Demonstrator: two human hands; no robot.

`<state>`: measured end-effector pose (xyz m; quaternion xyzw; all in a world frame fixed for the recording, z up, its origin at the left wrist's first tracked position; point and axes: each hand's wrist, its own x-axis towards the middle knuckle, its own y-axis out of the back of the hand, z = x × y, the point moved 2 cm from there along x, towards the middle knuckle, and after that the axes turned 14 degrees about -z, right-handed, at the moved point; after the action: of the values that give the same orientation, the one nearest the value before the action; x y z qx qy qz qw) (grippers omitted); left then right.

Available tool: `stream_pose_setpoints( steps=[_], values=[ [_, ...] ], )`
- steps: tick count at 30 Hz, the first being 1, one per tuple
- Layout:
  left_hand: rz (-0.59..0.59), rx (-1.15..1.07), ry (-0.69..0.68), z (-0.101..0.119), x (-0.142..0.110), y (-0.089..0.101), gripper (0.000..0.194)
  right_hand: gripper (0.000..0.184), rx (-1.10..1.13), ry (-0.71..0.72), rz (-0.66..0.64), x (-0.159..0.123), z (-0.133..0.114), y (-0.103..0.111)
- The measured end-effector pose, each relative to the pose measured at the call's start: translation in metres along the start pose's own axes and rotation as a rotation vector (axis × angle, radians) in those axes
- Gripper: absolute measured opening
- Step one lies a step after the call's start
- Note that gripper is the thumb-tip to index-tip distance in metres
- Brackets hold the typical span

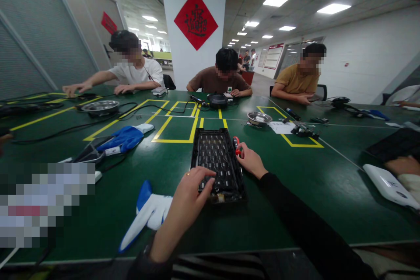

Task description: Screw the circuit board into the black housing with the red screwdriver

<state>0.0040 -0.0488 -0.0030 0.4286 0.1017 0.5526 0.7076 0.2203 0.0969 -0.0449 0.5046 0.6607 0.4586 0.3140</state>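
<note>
In front of me lies a black compartmented case (218, 148) with rows of small dark pieces in its slots. My left hand (193, 188) rests over the near left part of the case, fingers stretched forward and apart from the thumb; I see nothing in it. At the case's right edge, my right hand (251, 160) pinches a red-and-black handled tool (236, 142), whose far end I cannot make out. Left of the case, a white and blue work glove (152, 210) lies beside my left forearm.
A blue glove (126, 139) lies farther left on the green table (295, 210). Metal bowls (259, 118) and black cables stand beyond the case. A white device (390, 186) is at the right. Several people sit around the table, and another person's hand (403, 166) shows at right.
</note>
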Motion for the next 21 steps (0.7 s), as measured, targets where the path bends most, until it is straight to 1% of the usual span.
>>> stream_pose_setpoints(
  steps=[3, 5, 7, 9, 11, 12, 13, 14, 16, 18, 21],
  values=[
    [-0.039, 0.006, -0.174, 0.002, 0.004, -0.012, 0.016, 0.029, -0.001, -0.085, 0.036, -0.003, 0.005, -0.002],
    [-0.046, 0.026, -0.229, 0.0, 0.002, -0.019, 0.016, 0.036, 0.109, -0.113, 0.07, -0.007, 0.01, -0.003],
    [-0.021, 0.059, -0.223, -0.001, -0.001, -0.023, 0.015, 0.046, 0.345, -0.099, 0.119, -0.011, 0.014, -0.001],
    [0.018, 0.075, -0.195, -0.002, -0.004, -0.024, 0.014, 0.057, 0.687, -0.073, 0.18, -0.018, 0.015, 0.005],
    [0.048, 0.072, -0.158, -0.003, -0.004, -0.024, 0.013, 0.063, 1.033, -0.029, 0.227, -0.025, 0.009, 0.014],
    [0.058, 0.068, -0.135, -0.003, -0.004, -0.023, 0.012, 0.063, 1.175, 0.012, 0.228, -0.029, 0.003, 0.018],
    [0.064, 0.064, -0.107, -0.003, -0.003, -0.022, 0.012, 0.059, 1.284, 0.069, 0.198, -0.032, -0.005, 0.023],
    [0.069, 0.062, -0.076, -0.003, -0.003, -0.021, 0.011, 0.052, 1.37, 0.13, 0.136, -0.035, -0.015, 0.026],
    [0.073, 0.059, -0.018, -0.003, -0.002, -0.02, 0.011, 0.041, 1.486, 0.227, -0.02, -0.04, -0.036, 0.029],
    [0.08, 0.05, 0.031, -0.004, -0.001, -0.018, 0.012, 0.033, 1.522, 0.292, -0.1, -0.042, -0.054, 0.029],
    [0.112, 0.034, 0.079, -0.005, 0.0, -0.016, 0.014, 0.035, 1.484, 0.369, -0.148, -0.044, -0.07, 0.027]
  ],
)
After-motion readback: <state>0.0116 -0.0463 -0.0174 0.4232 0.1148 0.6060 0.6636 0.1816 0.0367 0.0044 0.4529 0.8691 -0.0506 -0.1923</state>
